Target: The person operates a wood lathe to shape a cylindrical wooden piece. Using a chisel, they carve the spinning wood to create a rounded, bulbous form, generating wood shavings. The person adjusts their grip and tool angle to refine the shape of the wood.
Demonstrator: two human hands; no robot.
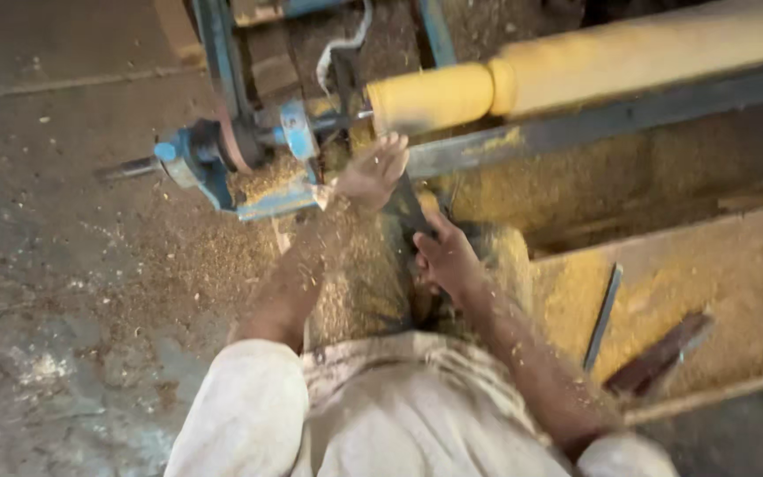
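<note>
A long yellowish wooden cylinder [593, 66] is mounted in a blue lathe [222, 150] and runs from the centre to the upper right. My left hand [373, 170] rests on the dark metal tool rest [576, 128] just under the cylinder's left end, steadying the front of a dark turning chisel [410, 212]. My right hand [443, 261] grips the chisel's handle lower down. Both forearms are dusted with sawdust.
Sawdust [222, 256] covers the stone floor [46, 221] around the lathe. A sawdust-covered wooden board [735, 274] at the right carries a flat metal bar [602, 318] and a dark tool [660, 353]. A white cable [342, 44] hangs behind the lathe head.
</note>
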